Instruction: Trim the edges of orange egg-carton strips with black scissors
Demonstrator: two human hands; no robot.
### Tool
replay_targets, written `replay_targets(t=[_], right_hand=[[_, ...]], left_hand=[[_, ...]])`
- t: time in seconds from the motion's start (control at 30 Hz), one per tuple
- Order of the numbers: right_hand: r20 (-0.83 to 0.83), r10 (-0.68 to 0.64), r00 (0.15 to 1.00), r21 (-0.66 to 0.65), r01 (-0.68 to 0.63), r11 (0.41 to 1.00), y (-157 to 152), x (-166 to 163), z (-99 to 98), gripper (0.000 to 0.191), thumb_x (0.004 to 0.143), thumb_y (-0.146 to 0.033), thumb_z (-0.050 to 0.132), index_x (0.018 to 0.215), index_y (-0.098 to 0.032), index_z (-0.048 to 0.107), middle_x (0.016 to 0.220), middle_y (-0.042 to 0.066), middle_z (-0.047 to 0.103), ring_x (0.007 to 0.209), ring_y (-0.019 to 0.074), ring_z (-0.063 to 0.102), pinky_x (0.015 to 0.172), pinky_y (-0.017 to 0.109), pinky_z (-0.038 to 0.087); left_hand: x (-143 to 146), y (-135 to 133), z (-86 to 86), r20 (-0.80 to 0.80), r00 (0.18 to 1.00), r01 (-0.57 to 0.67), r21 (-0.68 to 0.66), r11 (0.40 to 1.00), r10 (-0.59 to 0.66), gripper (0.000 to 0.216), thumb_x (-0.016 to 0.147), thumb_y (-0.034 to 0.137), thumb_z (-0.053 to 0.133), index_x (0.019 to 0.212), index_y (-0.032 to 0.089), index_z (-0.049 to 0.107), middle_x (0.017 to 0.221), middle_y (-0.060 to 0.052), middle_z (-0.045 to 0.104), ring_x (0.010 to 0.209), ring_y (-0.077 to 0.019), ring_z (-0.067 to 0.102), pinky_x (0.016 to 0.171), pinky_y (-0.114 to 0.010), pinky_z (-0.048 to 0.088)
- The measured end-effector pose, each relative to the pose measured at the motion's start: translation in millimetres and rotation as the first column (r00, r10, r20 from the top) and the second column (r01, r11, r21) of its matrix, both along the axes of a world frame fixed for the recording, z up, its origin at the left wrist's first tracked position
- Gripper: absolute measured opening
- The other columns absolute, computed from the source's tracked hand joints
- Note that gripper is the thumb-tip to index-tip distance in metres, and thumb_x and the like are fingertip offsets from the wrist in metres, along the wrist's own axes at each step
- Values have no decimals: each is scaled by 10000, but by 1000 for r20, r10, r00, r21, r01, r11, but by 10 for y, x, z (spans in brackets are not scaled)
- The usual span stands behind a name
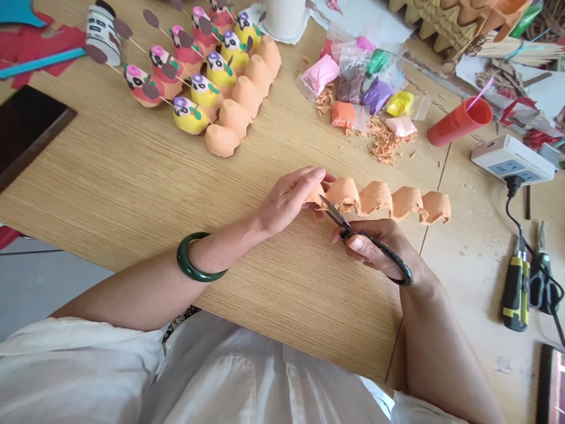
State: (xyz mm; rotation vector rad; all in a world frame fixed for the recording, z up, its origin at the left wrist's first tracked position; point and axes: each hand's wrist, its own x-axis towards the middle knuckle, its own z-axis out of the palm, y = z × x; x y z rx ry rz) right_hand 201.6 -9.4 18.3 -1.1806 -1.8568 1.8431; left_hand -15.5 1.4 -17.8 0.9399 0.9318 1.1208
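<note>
My left hand (295, 195) is closed around the left end of a peach-coloured strip of egg carton cups (376, 199). The strip stretches to the right above the wooden table, its lower edge ragged. In my right hand (375, 244) are black-handled scissors (338, 213), with the fingers in the handle loops. The blades point up and left, against the ragged edge of the cup beside my left fingers. Part of that end cup is hidden by my left hand.
Decorated red and yellow egg-cup figures (189, 112) stand at upper left, beside another peach strip (236, 118). Clay packets (348, 115) and peach scraps (385, 141) lie at the back. To the right are a red cup (459, 121), a power strip (512, 158) and a utility knife (515, 288).
</note>
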Motion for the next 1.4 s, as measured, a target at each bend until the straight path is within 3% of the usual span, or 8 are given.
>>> replay_targets(t=[0.13, 0.27, 0.47, 0.7, 1.0, 1.4], right_hand=[[15, -18, 1000, 21, 18, 1000, -15, -7, -17, 590, 891, -711, 657, 667, -184, 515, 560, -58, 342, 495, 60, 278, 473, 278, 163], [18, -7, 1000, 10, 6, 1000, -4, -29, 24, 590, 868, -736, 666, 740, -163, 605, 567, -60, 354, 494, 60, 282, 463, 270, 169], [-39, -21, 999, -53, 19, 998, 9, -20, 86, 723, 764, -807, 718, 971, -115, 702, 672, -13, 510, 543, 84, 417, 446, 244, 303], [-80, 20, 997, -122, -30, 992, -39, -22, 99, 713, 864, -805, 604, 1039, -117, 669, 684, -9, 514, 564, 108, 472, 514, 265, 431], [-133, -10, 991, -100, -3, 995, -92, -50, -59, 708, 849, -810, 619, 966, -115, 692, 598, -46, 430, 479, 70, 325, 434, 248, 230], [58, -49, 997, 34, 47, 998, -119, -154, 25, 602, 840, -766, 666, 695, -189, 573, 573, -55, 355, 509, 71, 287, 474, 275, 197]], left_hand=[[4, 3, -6, 14, 1000, -11, -9, 1000, 12, 360, 983, 491, 576, 917, 161, 701, 966, -83, 693, 767, -186, 703, 579, -265, 603], [4, 5, -17, 23, 1000, -11, -15, 1000, 11, 370, 966, 508, 603, 924, 162, 725, 974, -86, 718, 764, -181, 700, 577, -255, 594], [-2, 9, -7, 52, 998, 45, -47, 998, -42, 413, 1009, 473, 518, 983, 134, 752, 896, -85, 749, 778, -183, 706, 584, -258, 583], [6, -6, -18, 65, 996, 54, -17, 998, -52, 407, 1022, 474, 508, 984, 157, 761, 832, -60, 743, 745, -183, 716, 579, -252, 578], [-7, 14, -21, 47, 999, 17, -79, 997, -14, 429, 1025, 493, 511, 1004, 149, 767, 827, -72, 721, 720, -197, 716, 567, -283, 589], [-27, 34, -15, 62, 997, 55, -85, 995, -49, 443, 1005, 539, 534, 955, 153, 744, 731, -49, 702, 687, -193, 712, 550, -266, 567]])
